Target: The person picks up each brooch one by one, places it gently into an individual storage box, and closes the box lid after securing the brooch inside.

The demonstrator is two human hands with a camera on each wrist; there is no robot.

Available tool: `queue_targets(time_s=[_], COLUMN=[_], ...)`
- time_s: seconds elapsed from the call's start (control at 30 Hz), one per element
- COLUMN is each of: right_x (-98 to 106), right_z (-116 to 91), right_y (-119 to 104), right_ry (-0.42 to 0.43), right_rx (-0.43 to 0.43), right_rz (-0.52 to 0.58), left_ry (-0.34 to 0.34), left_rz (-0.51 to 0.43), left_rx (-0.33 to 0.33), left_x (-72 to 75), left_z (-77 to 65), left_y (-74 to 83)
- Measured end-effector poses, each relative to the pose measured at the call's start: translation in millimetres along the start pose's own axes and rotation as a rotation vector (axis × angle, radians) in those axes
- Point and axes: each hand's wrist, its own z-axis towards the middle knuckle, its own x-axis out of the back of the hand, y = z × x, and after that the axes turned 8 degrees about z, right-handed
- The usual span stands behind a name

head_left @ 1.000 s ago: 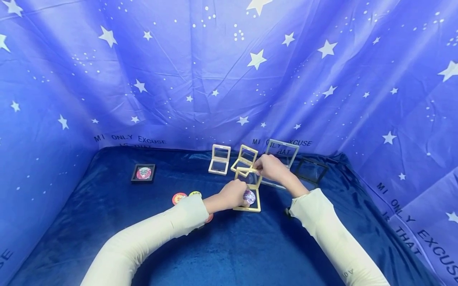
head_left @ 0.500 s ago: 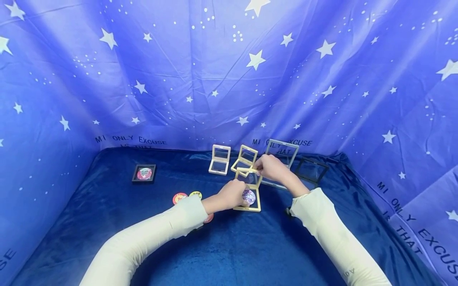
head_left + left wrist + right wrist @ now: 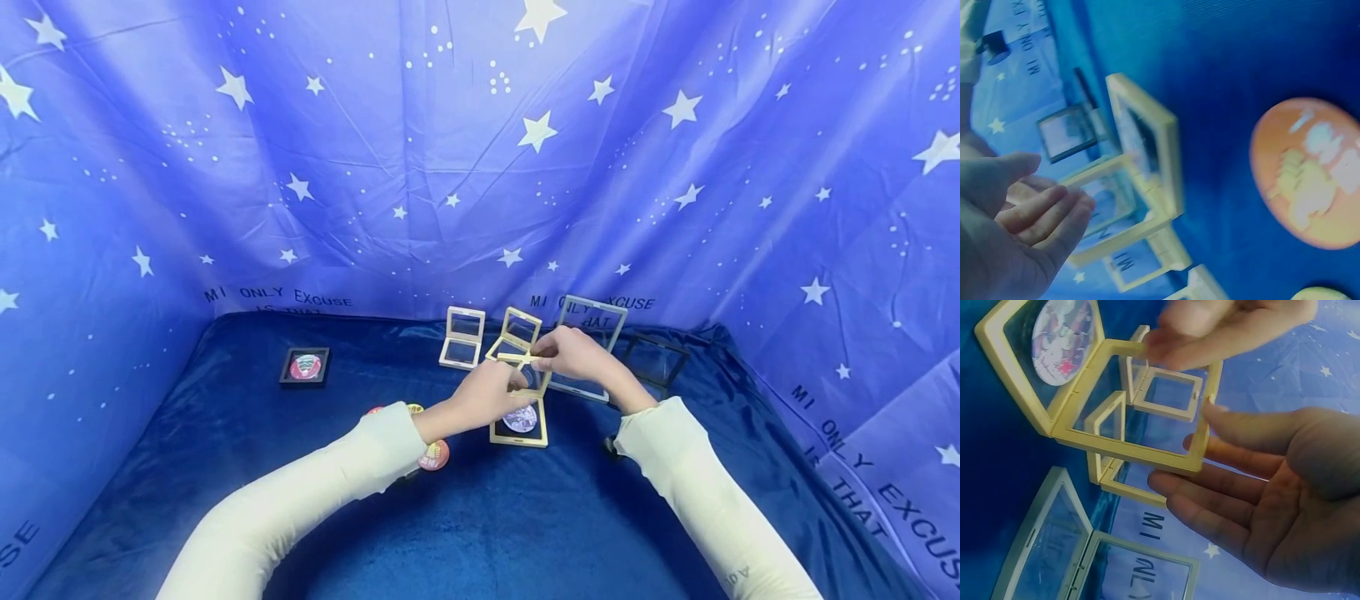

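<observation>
A yellow hinged display frame [image 3: 519, 443] stands unfolded on the blue cloth, its lid raised. A round purple badge [image 3: 520, 418] lies on the clear film of its lower half; the badge [image 3: 1064, 339] also shows in the right wrist view. My right hand [image 3: 572, 353] pinches the lid's top edge between thumb and fingers, as the right wrist view shows on the yellow display frame [image 3: 1125, 457]. Just in front of the lid is my left hand [image 3: 480, 397], above the badge and apart from it. Its fingers [image 3: 1054, 219] are loosely extended and hold nothing.
Behind stand a pale pink unfolded frame [image 3: 461, 337], a smaller yellow one [image 3: 522, 323], a large grey one [image 3: 592, 304] and a black one [image 3: 656, 360]. A black frame with a red badge [image 3: 305, 367] lies left. Loose badges, one orange-red [image 3: 434, 455], lie by the left sleeve.
My left hand has let go of the purple badge and lifted up toward the lid, leaving the badge on the lower half. My right hand keeps its pinch on the lid.
</observation>
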Motion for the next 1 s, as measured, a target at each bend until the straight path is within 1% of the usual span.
queue_targets(time_s=[0.07, 0.17, 0.27, 0.33, 0.37, 0.43, 0.47, 0.57, 0.67, 0.77, 0.83, 0.87, 0.93, 1.0], right_x=[2.8, 6.3, 8.2, 8.5, 8.6, 8.0, 7.7, 5.9, 2.9, -0.2, -2.1, -2.9, -4.8, -6.6], right_z=[-0.4, -0.8, -0.1, 1.0, 1.2, 0.8, 0.3, -1.8, -1.5, -0.2, 1.0, 0.8, 1.9, 2.7], right_y=[0.6, 2.5, 5.7, 8.6, 9.6, 11.5, 12.5, 14.3, 19.2, 24.7, 27.8, 28.4, 30.6, 31.5], right_ry=[-0.008, -0.015, -0.027, -0.04, -0.05, -0.068, -0.079, -0.109, -0.15, -0.196, -0.217, -0.222, -0.231, -0.239], right_rx=[-0.016, -0.058, -0.122, -0.179, -0.209, -0.278, -0.305, -0.366, -0.384, -0.386, -0.388, -0.392, -0.403, -0.409], right_rz=[0.042, 0.112, 0.189, 0.244, 0.275, 0.332, 0.361, 0.436, 0.493, 0.531, 0.545, 0.547, 0.551, 0.548], left_ry=[0.069, 0.167, 0.238, 0.26, 0.257, 0.227, 0.199, 0.087, -0.031, -0.12, -0.159, -0.175, -0.198, -0.214], left_rz=[-0.027, -0.041, -0.056, -0.059, -0.057, -0.052, -0.046, -0.087, -0.195, -0.335, -0.438, -0.475, -0.539, -0.589], left_rx=[-0.002, 0.035, 0.111, 0.167, 0.199, 0.255, 0.281, 0.372, 0.476, 0.578, 0.621, 0.637, 0.661, 0.672], left_x=[8.4, 20.2, 29.7, 33.2, 34.4, 34.9, 34.6, 33.5, 32.1, 30.7, 30.0, 29.7, 29.5, 29.5], left_z=[0.9, 3.5, 5.7, 7.1, 7.5, 8.7, 9.6, 11.8, 14.5, 16.4, 16.3, 15.9, 14.8, 14.1], left_y=[1.6, 1.9, 0.7, -1.1, -2.0, -4.5, -5.9, -10.3, -15.2, -19.6, -22.0, -22.9, -24.5, -26.3])
